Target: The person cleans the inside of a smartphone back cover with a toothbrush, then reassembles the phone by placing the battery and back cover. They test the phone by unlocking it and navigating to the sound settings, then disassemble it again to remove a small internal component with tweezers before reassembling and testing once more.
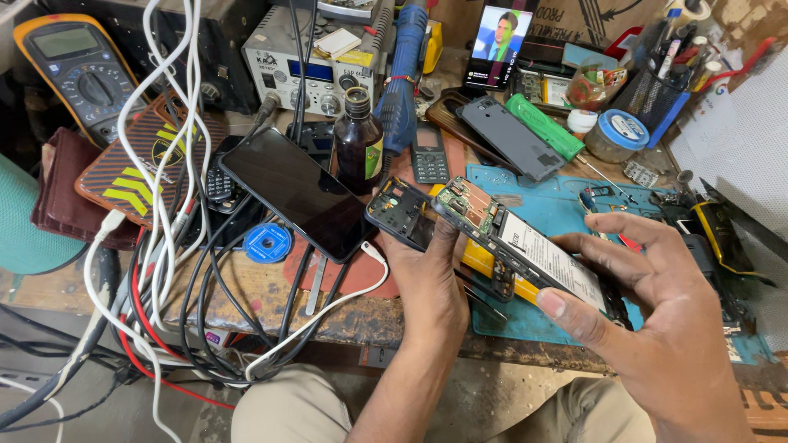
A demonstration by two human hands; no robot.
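My left hand [431, 283] grips the upper end of an opened phone [525, 246], whose green circuit board and white-labelled battery face up. My right hand [657, 316] holds the phone's lower end, thumb along the near edge and fingers spread over the far side. The phone is raised above a blue work mat [558, 205]. A black plastic phone frame [400, 213] lies just left of my left hand.
A black smartphone [300, 193] lies screen up at the middle. White, black and red cables [164, 246] tangle at the left. A brown bottle [359, 139], blue hot-air handle [402, 74], multimeter [78, 70], green screwdriver [546, 127], grey back cover [513, 135] and pen holder [657, 90] crowd the bench.
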